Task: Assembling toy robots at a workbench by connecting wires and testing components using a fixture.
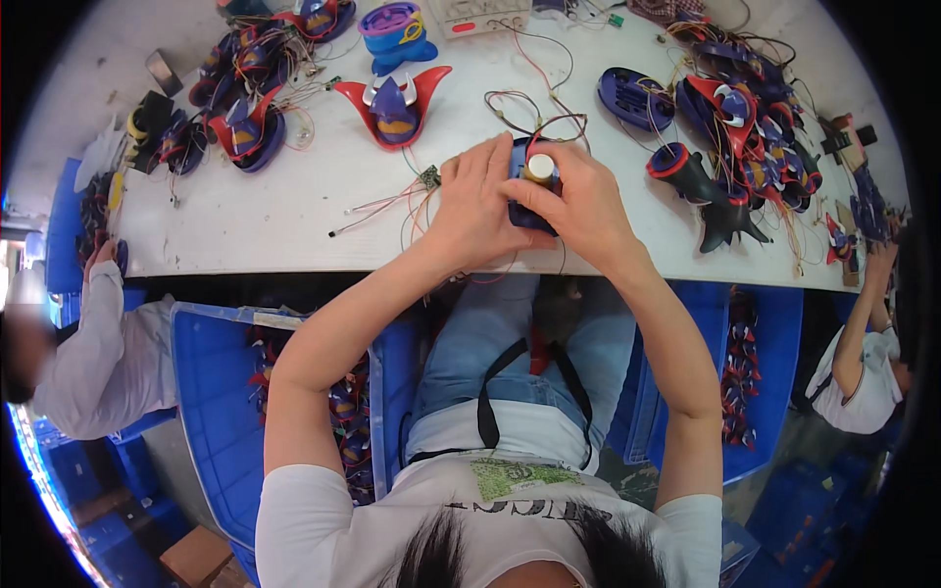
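My left hand [474, 204] lies along the left side of a dark blue plastic part [519, 155] on the white table, steadying it with fingers and thumb. My right hand [590, 204] curls over the same part, its thumb and fingers round a short cylinder with a cream top [540, 168]. What the cylinder belongs to is hidden beneath my fingers. Red and black wires [534, 116] loop out beyond the part. A small green circuit board [430, 177] with thin wires lies beside my left fingers. Farther off sits a purple toy head with red wings [395, 110].
Piles of wired toy parts stand at the left [250, 127] and right [740, 118]. A black toy piece [720, 201] lies near right. At the back are a blue-purple round object [394, 39] and a power unit [480, 15]. Blue bins [211, 392] flank my legs; co-workers sit on both sides.
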A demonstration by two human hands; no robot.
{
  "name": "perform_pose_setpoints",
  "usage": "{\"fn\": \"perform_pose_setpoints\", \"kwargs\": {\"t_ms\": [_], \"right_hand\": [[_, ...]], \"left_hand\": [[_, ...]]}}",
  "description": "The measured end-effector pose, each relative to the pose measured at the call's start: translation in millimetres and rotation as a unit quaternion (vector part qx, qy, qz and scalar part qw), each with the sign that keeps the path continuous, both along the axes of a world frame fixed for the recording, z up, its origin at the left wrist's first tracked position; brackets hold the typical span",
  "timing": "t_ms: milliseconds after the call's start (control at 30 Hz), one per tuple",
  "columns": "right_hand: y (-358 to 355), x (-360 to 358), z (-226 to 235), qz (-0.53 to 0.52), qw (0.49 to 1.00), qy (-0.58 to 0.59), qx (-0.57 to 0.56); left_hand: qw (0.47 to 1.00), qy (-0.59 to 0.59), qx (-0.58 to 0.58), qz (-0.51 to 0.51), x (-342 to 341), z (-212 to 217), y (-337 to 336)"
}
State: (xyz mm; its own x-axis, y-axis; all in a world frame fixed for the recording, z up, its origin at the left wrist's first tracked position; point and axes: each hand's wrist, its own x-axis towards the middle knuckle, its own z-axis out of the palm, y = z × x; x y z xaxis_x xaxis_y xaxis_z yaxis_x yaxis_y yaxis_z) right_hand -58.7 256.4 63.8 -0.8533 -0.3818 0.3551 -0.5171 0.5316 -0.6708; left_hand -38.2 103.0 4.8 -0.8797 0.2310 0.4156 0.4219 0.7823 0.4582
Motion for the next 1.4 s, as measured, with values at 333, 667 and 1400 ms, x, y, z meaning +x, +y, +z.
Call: {"fn": "perform_pose_setpoints", "kwargs": {"t_ms": [333, 667, 1400], "right_hand": [[39.8, 13.5, 6.0, -0.053, 0.99, 0.034, -0.124], [80.9, 8.0, -10.7, -0.167, 0.979, -0.083, -0.086], [-42.1, -2.2, 14.4, 0.14, 0.947, -0.281, -0.07]], "left_hand": [[1.0, 0.019, 0.011, 0.004, -2.4, 4.5, -1.5], [0.938, 0.004, 0.209, 0.278, -13.0, 11.6, -102.1], [0.786, -0.197, 0.585, 0.022, -1.4, 32.0, -114.4]]}}
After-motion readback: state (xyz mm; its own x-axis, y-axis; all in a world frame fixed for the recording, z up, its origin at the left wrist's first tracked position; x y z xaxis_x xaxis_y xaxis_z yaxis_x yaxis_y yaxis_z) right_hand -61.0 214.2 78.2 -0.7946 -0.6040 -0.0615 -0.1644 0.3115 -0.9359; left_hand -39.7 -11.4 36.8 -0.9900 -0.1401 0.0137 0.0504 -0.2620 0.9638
